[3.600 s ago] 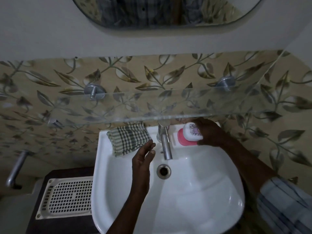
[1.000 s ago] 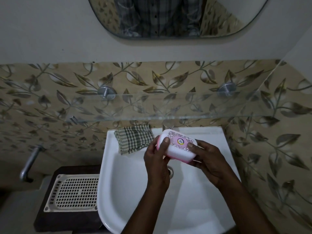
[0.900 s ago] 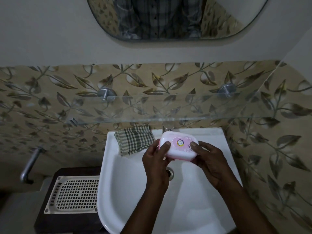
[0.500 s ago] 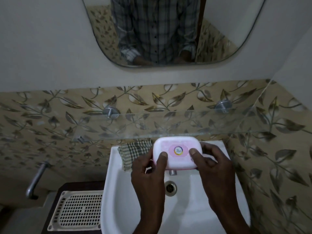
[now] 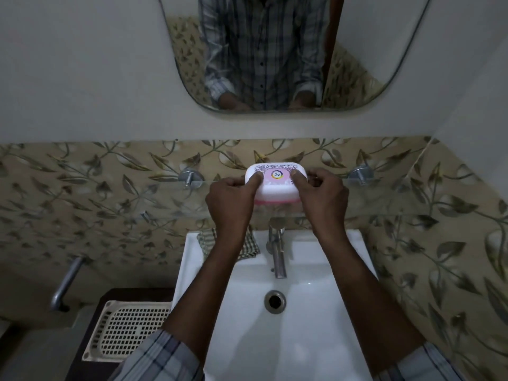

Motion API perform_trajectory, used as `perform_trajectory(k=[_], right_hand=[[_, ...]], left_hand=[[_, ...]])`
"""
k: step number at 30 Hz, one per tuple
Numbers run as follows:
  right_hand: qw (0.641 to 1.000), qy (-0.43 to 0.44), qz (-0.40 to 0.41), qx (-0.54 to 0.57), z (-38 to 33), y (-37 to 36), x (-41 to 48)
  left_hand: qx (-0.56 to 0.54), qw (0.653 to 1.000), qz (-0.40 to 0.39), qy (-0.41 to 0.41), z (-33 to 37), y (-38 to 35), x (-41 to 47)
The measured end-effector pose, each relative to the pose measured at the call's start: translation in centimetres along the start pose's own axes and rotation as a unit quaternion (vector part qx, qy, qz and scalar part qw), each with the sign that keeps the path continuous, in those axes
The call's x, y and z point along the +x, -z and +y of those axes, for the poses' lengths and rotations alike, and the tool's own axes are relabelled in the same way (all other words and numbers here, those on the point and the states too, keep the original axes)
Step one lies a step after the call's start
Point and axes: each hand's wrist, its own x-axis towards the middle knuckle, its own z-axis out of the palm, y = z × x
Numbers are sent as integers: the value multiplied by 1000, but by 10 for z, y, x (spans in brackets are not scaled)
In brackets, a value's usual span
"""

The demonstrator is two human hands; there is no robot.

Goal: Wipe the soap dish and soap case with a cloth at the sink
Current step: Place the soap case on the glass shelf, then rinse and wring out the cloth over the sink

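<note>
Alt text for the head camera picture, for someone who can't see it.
The left hand and right hand hold a white-and-pink soap case at the glass shelf above a white sink; a checked cloth lies on its rim beside the tap.

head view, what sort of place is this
Most likely a small home bathroom: a white wash basin with a chrome tap, a wall mirror above it, and a glass shelf on leaf-patterned tiles.

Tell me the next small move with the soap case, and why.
Probably lower the soap case onto the glass shelf and release it. Left hand and right hand both grip it over the shelf, while the checked cloth lies unheld on the sink rim, so a hand must come free.
</note>
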Motion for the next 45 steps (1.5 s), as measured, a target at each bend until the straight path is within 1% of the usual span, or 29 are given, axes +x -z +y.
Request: perform_trajectory(k=[7, 11, 15, 16, 18, 20, 21, 22, 23, 24, 25, 27, 28, 29, 30, 31, 32, 34, 35, 36, 38, 41, 42, 43, 44, 45], right_hand=[[999, 4, -13, -43, 14, 1, 4], [999, 9, -13, -48, 23, 1, 6], [998, 20, -23, -49, 26, -1, 8], [999, 16, -17, -44, 26, -1, 8], [999, 9, 25, -21, 28, 4, 3], [994, 52, 91, 31, 34, 11, -16], [989, 80, 114, 45, 39, 12, -33], [988, 100, 112, 42, 45, 10, -52], [989, 117, 79, 31, 52, 5, -72], [991, 133, 21, 22, 60, -5, -91], [988, 142, -55, 3, 69, -18, -107], [965, 135, -217, -57, 89, -51, -128], [946, 128, -280, -101, 100, -70, -133], [930, 128, -312, -148, 109, -88, -133], [916, 143, -321, -192, 119, -105, -131], [898, 176, -327, -235, 125, -121, -126], [873, 215, -339, -278, 130, -134, -121], [807, 298, -370, -351, 137, -153, -109], [784, 334, -369, -371, 139, -158, -106], [770, 362, -358, -385, 141, -161, -103], [747, 387, -350, -411, 145, -165, -102], [716, 414, -386, -409, 149, -166, -104], [711, 421, -388, -408, 146, -163, -104], [722, 421, -381, -396, 140, -160, -106], [751, 405, -371, -367, 133, -155, -108], [790, 383, -347, -331, 127, -152, -110]], left_hand=[[73, 997, -16, -20, -4, -11, -4], [77, 997, -12, -22, -9, -17, -6], [80, 995, -19, -50, -9, -17, -6], [68, 996, -6, -54, -9, -16, -7], [22, 996, 54, -64, -13, -6, -12], [-33, 990, 123, -62, -33, 12, -20], [-56, 986, 150, -40, -50, 22, -24], [-65, 984, 168, 1, -70, 31, -27], [-61, 981, 174, 56, -93, 38, -30], [-59, 977, 161, 124, -115, 41, -33], [-69, 969, 135, 197, -135, 43, -36], [-104, 938, 80, 322, -166, 43, -43], [-122, 921, 58, 365, -178, 42, -45], [-140, 907, 38, 396, -189, 43, -47], [-160, 894, 18, 419, -196, 43, -48], [-182, 881, 0, 436, -201, 44, -48], [-205, 868, -10, 452, -206, 45, -48], [-247, 842, -13, 478, -215, 48, -49], [-269, 828, -14, 491, -219, 50, -50], [-291, 815, -19, 500, -223, 52, -51], [-311, 796, -47, 518, -228, 55, -51], [-337, 776, -79, 528, -232, 56, -49], [-353, 771, -93, 523, -231, 55, -49], [-367, 767, -108, 516, -228, 53, -49], [-382, 763, -121, 507, -225, 51, -49], [-393, 762, -129, 499, -224, 48, -49]])
